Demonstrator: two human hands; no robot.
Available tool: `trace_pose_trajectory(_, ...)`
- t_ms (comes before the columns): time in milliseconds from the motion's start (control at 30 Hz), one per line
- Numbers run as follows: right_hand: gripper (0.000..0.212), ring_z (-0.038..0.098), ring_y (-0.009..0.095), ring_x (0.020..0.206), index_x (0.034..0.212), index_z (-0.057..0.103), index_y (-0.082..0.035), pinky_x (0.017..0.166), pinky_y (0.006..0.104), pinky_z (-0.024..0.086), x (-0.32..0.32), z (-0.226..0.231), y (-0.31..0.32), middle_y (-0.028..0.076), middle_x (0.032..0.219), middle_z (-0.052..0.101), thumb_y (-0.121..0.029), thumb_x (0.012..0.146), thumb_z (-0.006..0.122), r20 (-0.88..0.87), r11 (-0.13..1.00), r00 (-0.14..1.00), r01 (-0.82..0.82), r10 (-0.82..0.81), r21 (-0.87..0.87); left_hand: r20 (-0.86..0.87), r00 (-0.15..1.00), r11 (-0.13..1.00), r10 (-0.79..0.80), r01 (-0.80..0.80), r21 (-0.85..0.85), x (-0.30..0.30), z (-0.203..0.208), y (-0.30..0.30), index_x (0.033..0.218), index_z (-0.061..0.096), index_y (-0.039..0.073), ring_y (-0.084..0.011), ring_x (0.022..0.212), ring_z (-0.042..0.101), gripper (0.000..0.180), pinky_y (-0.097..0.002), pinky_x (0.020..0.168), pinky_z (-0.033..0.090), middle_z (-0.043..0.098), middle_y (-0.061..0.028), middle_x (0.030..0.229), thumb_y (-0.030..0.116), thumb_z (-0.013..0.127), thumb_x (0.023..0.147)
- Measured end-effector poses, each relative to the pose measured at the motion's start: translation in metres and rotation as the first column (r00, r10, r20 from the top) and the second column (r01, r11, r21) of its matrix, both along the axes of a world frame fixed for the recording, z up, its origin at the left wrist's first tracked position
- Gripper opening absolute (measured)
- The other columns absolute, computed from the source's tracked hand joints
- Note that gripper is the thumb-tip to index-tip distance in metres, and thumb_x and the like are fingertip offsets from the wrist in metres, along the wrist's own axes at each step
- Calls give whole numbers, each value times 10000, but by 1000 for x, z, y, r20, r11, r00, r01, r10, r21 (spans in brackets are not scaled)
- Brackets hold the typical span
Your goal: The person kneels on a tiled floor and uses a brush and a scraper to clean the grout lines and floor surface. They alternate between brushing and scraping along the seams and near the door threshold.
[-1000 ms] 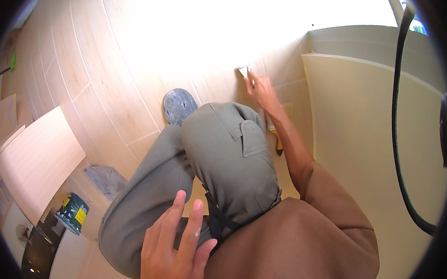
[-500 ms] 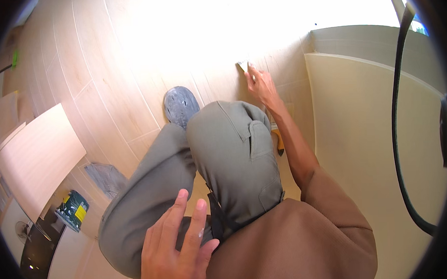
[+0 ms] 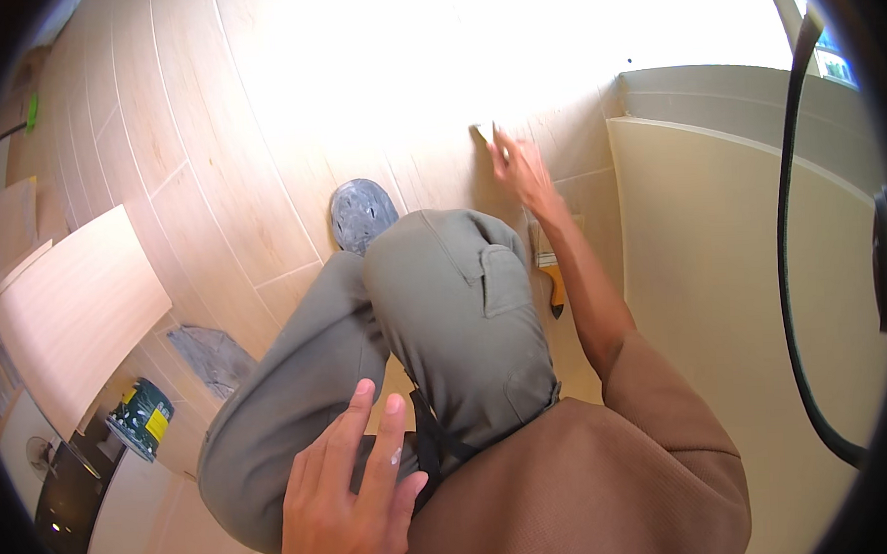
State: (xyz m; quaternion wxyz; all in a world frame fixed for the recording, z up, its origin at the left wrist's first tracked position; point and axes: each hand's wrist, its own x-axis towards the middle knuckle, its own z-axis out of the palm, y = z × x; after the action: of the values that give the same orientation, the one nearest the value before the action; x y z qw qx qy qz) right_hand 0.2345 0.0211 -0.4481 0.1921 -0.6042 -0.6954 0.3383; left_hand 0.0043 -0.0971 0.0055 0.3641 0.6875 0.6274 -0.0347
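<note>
A brush (image 3: pixel 556 288) with a yellow-orange handle lies between the bent right knee (image 3: pixel 448 262) and the right forearm; a flat cream panel (image 3: pixel 739 254) walls off the right side, a black cable (image 3: pixel 784 223) crossing before it, and a dark green tub (image 3: pixel 145 421) sits well apart on the left. Compared with half a second ago, more of the brush shows and the pale blade of the scraper (image 3: pixel 486 134) looks narrower. The right hand (image 3: pixel 524 176) grasps that small scraper beyond the knee, at the wood-grained, pale-jointed floor (image 3: pixel 228 222), contact unclear; the left hand (image 3: pixel 342 494) has its fingers loosely spread, empty, above matt grey-green trousers (image 3: pixel 284 368)
</note>
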Motion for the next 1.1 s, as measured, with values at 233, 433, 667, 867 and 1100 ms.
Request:
trace_pose_trajectory(233, 148, 644, 444, 673, 1026, 633, 15, 620, 532, 491, -6, 9, 17, 274, 712, 630, -131, 1005, 619, 71, 997, 997, 29, -23, -78, 16, 1000, 1000, 16, -16, -24, 2, 3, 3, 1489, 552, 42, -375, 1227, 621, 562, -446, 997, 495, 570, -193, 1481, 178, 700, 964)
trace_pose_trajectory(433, 183, 637, 461, 678, 988, 646, 21, 628, 537, 490, -12, 7, 27, 277, 705, 618, -158, 1008, 618, -14, 999, 1000, 15, -15, 38, 22, 1000, 999, 14, -14, -35, 6, 3, 3, 1471, 573, 52, -365, 1207, 627, 539, -439, 991, 500, 582, -184, 1464, 174, 698, 960)
trace_pose_trajectory(667, 273, 660, 432, 667, 1163, 694, 38, 624, 498, 496, -10, 0, 30, 305, 755, 638, -186, 1022, 628, 33, 998, 999, 2, 0, -60, -7, 1000, 1000, 4, -4, 4, 5, 1, 2, 1473, 572, 49, -369, 1185, 639, 539, -441, 987, 507, 587, -185, 1456, 175, 689, 962)
trace_pose_trajectory(867, 239, 658, 457, 708, 1097, 680, 20, 648, 517, 508, -14, 4, 32, 290, 741, 641, -196, 1019, 611, 46, 999, 999, 23, -25, 33, -17, 1000, 1000, 6, -6, 5, 1, 0, 0, 1470, 572, 42, -369, 1192, 639, 539, -442, 990, 507, 584, -183, 1464, 187, 685, 963)
trace_pose_trajectory(1100, 357, 694, 459, 745, 1199, 713, 25, 701, 495, 541, -19, 0, 55, 298, 802, 687, -275, 1043, 598, 78, 999, 997, 7, -3, -50, -21, 1000, 1000, -1, 1, -18, -1, 1, 5, 1462, 578, 41, -356, 1200, 637, 526, -433, 990, 505, 586, -178, 1464, 197, 680, 970)
